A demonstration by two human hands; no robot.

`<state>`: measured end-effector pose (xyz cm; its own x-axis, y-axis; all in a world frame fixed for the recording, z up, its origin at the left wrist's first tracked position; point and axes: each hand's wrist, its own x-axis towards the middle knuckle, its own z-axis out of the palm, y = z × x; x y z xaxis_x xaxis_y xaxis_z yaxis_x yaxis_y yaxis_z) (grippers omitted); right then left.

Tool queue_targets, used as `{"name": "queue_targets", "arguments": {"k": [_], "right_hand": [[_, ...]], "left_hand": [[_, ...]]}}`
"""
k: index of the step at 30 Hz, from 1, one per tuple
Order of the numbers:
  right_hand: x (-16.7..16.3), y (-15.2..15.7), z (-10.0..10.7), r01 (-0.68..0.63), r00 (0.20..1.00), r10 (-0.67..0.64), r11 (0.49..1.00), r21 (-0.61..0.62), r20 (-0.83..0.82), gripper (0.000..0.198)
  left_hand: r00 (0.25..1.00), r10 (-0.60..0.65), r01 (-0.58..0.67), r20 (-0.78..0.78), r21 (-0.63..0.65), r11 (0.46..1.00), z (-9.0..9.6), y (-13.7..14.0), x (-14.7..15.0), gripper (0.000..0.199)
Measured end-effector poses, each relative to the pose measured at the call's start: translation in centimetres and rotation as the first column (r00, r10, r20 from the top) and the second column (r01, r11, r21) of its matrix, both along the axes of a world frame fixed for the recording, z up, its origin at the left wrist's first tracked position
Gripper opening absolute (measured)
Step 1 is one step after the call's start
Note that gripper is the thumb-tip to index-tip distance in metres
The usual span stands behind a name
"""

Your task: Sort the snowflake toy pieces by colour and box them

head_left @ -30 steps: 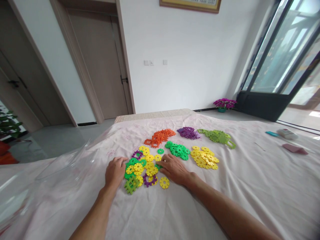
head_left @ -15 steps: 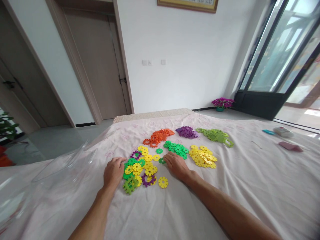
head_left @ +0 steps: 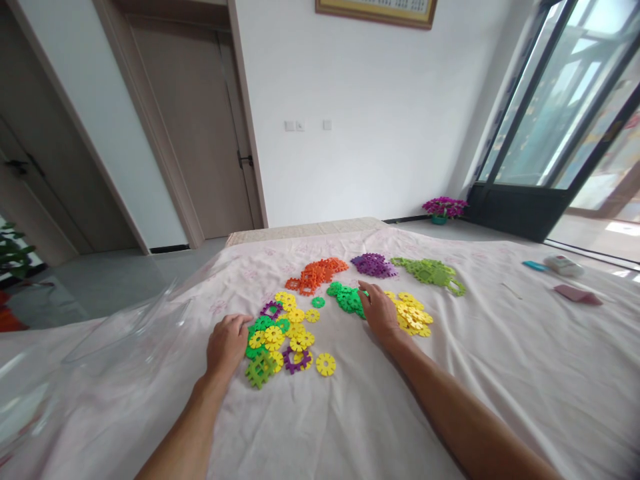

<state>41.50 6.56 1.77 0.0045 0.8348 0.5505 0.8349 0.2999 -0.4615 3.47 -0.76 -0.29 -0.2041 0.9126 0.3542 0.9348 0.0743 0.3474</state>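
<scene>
My left hand (head_left: 227,345) rests on the cloth at the left edge of a mixed pile, fingers stretched out, open and holding nothing I can see. In that pile lie yellow flower-shaped plastic discs (head_left: 296,330), green discs (head_left: 263,324), purple square pieces (head_left: 297,360) and a light green lattice piece (head_left: 261,370). My right hand (head_left: 381,312) hovers at the right side of the green disc pile (head_left: 349,300), fingers apart and seemingly empty. It partly hides that pile and the yellow disc pile (head_left: 414,315). A single yellow disc (head_left: 326,365) lies nearer to me.
Behind are piles of orange pieces (head_left: 319,273), purple pieces (head_left: 373,265) and light green pieces (head_left: 433,272). A clear plastic container (head_left: 125,333) lies at left. At right are a white box (head_left: 564,265), a blue item (head_left: 535,265) and a pink cloth (head_left: 579,294).
My right hand has moved right, from beside the mixed pile to the green pile, and its fingers have spread. The green disc formerly at its fingertips is gone from there. My left hand stays put.
</scene>
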Motion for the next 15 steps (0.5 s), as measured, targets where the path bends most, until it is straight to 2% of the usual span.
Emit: {"name": "queue_targets", "arguments": {"k": [3, 6, 9, 11, 15], "right_hand": [[0.0, -0.4, 0.1, -0.066, 0.998, 0.065, 0.997, 0.050, 0.007, 0.033], [-1.2, -1.5, 0.5, -0.268, 0.961, 0.263, 0.962, 0.056, 0.084, 0.031], [-3.3, -2.8, 0.8, -0.469, 0.864, 0.464, 0.883, -0.021, 0.194, 0.036], [-4.7, -3.5, 0.8, -0.557, 0.791, 0.559, 0.826, -0.086, 0.248, 0.042], [-6.3, -4.1, 0.3, -0.599, 0.703, 0.632, 0.774, -0.206, 0.326, 0.049]], "left_hand": [[1.000, 0.000, 0.000, -0.002, -0.002, 1.000, 0.0, 0.0, 0.0, 0.035], [1.000, -0.004, 0.004, -0.002, -0.004, 1.000, 0.1, 0.0, 0.0, 0.035], [1.000, -0.004, 0.004, -0.004, 0.000, 1.000, 0.1, 0.0, 0.1, 0.035], [1.000, -0.001, 0.001, -0.004, 0.003, 1.000, 0.1, 0.0, 0.1, 0.035], [1.000, 0.001, -0.001, 0.001, 0.000, 1.000, 0.1, -0.1, 0.1, 0.034]]}}
